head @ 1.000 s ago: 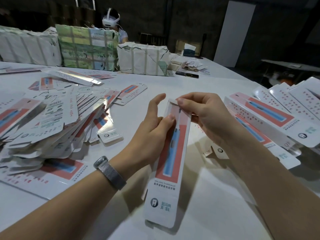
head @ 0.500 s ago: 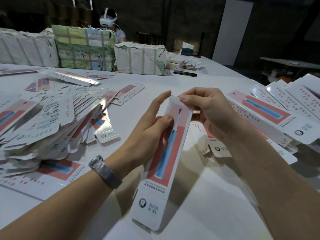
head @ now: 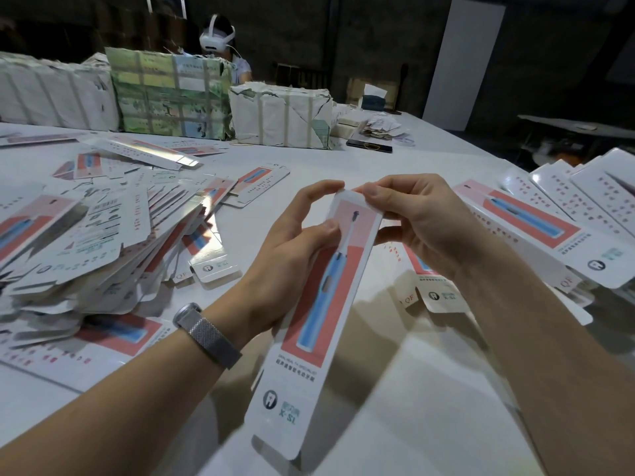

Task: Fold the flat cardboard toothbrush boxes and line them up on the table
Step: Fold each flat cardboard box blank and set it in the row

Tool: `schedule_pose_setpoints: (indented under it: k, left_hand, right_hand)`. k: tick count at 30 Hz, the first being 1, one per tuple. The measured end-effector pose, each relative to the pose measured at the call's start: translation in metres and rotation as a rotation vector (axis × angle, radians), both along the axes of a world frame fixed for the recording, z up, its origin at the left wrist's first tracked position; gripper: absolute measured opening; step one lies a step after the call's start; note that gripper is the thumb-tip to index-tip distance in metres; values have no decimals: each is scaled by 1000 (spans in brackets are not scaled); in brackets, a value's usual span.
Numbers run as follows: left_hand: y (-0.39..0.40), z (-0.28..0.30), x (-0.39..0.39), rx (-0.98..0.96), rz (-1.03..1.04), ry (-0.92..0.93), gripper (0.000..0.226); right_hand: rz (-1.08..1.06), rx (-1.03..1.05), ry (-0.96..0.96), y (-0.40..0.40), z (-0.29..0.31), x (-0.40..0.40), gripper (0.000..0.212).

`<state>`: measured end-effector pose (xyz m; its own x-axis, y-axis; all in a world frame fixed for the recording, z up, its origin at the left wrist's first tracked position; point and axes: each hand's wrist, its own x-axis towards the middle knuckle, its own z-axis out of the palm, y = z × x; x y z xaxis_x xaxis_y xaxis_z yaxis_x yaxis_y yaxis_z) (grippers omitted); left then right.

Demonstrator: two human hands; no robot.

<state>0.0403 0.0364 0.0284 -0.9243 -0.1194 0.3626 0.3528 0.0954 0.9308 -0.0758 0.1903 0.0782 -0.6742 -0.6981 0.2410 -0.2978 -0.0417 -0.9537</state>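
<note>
Toothbrush box (head: 319, 304) top pinched between left hand (head: 292, 259) and right hand (head: 419, 221) fingers.

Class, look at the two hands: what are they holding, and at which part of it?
One toothbrush box: left hand grips its upper left edge; right hand pinches its top end.

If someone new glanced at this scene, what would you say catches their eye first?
First, the toothbrush box held up at centre, the left hand gripping its side and the right hand pinching its top end. Next, the sprawling heap of flat boxes on the left of the table, and folded boxes lined up at right.
</note>
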Motion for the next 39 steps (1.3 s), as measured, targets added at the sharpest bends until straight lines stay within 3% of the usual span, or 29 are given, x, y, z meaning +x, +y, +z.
schedule_pose_setpoints:
  k: [9,16,18,19,22,24,26,29,32,35,39]
  left_hand:
    - [-3,-3,-4,89,132,56,28]
    - [1,0,-11,86,229,81,25]
    - [1,1,-12,96,277,85,27]
    - [1,2,-12,120,295,83,30]
    - [-2,5,-11,264,272,73,32]
    - [-3,9,-10,360,213,33,27]
    - [-2,9,-11,361,144,0,28]
    - [1,6,-11,164,148,15,37]
    - [2,2,-11,41,140,33,40]
    - [3,0,-10,-18,156,32,38]
    - [3,2,-8,-71,180,29,29]
  right_hand:
    - [17,46,-98,-10,-3,7,52]
    - [20,-118,-310,-21,-9,14,49]
    - [-48,-105,-164,-24,-10,16,45]
    - [-109,-40,5,-25,-10,18,47]
    - [-189,244,562,-27,-12,25,68]
    - [-217,352,729,-28,-16,29,77]
    - [-304,367,784,-24,-12,28,78]
    - [-458,474,804,-9,3,17,75]
    - [-683,690,720,19,23,-3,54]
    - [-730,912,615,37,27,-16,23]
    - [-783,1056,597,33,18,-21,21]
